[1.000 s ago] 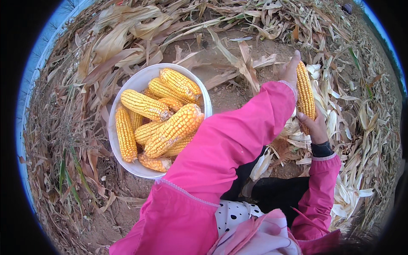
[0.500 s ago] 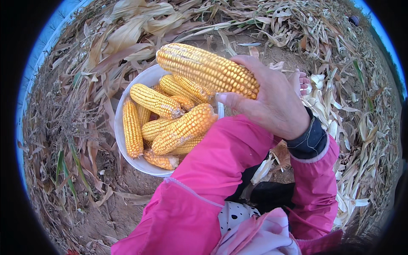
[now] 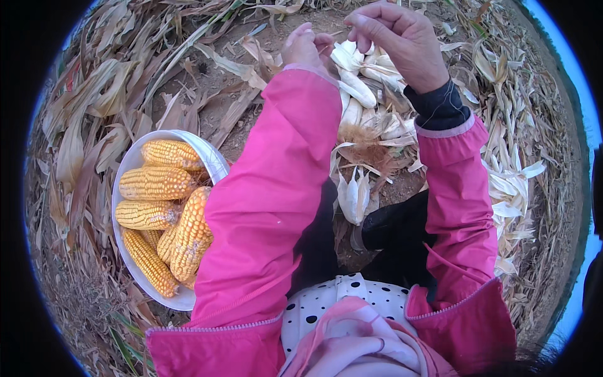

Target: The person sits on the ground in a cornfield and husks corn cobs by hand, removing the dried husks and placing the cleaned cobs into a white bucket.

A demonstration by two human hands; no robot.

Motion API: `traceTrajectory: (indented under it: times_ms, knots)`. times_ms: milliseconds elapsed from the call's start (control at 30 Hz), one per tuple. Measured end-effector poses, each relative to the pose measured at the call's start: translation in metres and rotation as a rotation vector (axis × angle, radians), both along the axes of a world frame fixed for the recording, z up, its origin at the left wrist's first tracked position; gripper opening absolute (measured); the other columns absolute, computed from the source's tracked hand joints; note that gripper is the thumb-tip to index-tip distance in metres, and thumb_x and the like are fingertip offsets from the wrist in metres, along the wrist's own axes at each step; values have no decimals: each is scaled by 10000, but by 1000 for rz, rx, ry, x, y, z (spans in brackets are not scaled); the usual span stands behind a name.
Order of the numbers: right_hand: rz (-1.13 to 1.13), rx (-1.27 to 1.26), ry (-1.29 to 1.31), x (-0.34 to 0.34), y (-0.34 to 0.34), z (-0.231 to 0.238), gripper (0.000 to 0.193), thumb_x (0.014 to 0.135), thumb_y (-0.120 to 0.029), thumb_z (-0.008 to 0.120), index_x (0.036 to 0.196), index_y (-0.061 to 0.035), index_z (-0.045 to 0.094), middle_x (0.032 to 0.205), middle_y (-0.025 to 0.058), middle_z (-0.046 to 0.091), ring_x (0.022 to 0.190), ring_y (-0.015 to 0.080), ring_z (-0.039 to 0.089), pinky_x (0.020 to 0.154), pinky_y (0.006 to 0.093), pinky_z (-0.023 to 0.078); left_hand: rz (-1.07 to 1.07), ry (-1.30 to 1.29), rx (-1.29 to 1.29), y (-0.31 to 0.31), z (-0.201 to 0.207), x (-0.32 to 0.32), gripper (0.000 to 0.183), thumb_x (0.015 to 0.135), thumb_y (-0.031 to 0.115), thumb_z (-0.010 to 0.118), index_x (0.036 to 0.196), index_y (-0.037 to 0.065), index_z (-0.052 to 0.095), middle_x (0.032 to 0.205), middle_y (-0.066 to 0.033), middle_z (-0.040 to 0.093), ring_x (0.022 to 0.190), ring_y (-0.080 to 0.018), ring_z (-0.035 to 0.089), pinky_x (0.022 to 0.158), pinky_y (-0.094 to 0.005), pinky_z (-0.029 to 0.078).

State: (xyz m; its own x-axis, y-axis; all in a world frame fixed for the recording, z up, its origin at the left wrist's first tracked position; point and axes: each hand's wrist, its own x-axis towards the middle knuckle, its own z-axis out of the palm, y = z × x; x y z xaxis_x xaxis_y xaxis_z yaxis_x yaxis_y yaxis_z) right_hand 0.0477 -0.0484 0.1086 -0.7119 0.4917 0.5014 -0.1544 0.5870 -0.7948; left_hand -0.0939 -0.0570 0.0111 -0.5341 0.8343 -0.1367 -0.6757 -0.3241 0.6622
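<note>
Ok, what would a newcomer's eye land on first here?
Probably the bright pink sleeves, reaching up through the middle of the picture. Then the yellow corn cobs in the white bucket at left. Near the top, the left hand and right hand are close together, pale husks showing below.

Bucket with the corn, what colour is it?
The bucket is white, best seen in the head view.

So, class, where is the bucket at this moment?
In the head view, the white bucket, holding yellow corn, is at the left among dry leaves, partly hidden by the person's left sleeve.
</note>
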Motion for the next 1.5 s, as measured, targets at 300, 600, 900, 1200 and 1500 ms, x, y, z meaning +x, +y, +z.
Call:
traceTrajectory:
  times_ms: [300,600,900,1200,1500]
  knots:
    - [-801,-214,-886,154,99,-270,235,700,-131,634,922,-69,675,852,145,676,787,274,656,724,351,523,-105,85,26,21,-13,-23,661,856,5,497,1401,94,133,1013,-159,554,868,-229,564,759,-384,500]
    - [-690,47,-1204,88,-26,-394,360,704,-176,666,1043,-100,572,1127,131,492,1133,311,441,868,426,450,-177,207,-39,24,-6,-17,532,865,34,522,1339,28,280,1118,-154,531,987,-240,547,895,-409,472]
    - [-945,-163,-371,73,-58,-391,110,754,-135,601,848,-79,594,791,112,571,783,295,580,715,391,467,-368,258,27,28,2,2,467,867,56,540,1296,-25,376,1133,-132,536,996,-206,547,899,-360,474]
    - [-1254,-1525,84,129,32,-408,149,746,-144,665,789,-38,570,767,63,592,619,185,548,546,306,447,-410,286,15,28,6,15,435,872,60,533,1274,-34,396,1092,-119,554,933,-178,570,835,-323,504]
    - [-1018,-1630,74,111,42,-360,363,805,-236,631,1087,-64,482,952,81,472,804,206,459,622,359,397,-501,369,-50,23,-4,17,421,858,105,567,1238,-23,440,1045,-105,585,863,-162,600,751,-291,522]
